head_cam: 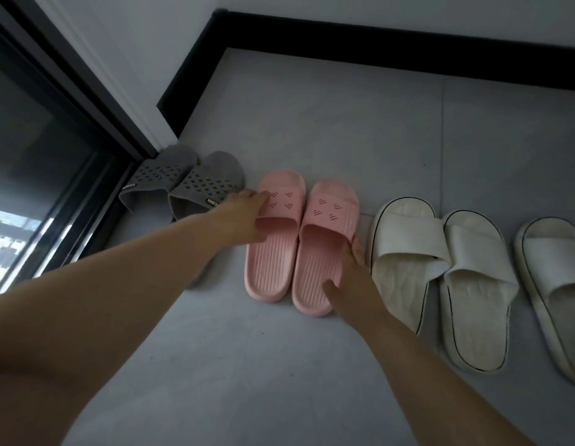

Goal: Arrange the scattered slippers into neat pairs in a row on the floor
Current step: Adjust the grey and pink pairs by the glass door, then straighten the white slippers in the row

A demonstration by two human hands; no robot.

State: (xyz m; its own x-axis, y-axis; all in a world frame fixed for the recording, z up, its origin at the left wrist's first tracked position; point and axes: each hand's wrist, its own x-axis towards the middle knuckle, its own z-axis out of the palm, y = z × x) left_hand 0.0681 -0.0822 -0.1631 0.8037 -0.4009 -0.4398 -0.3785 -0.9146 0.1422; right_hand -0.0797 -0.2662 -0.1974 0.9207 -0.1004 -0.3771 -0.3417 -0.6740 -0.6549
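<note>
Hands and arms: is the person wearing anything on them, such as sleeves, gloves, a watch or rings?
Nothing worn shows. The left hand and right hand have no gloves, and no rings on the fingers in view. The left forearm and right forearm are uncovered to the frame edge: no sleeves, watch or bracelet.
</note>
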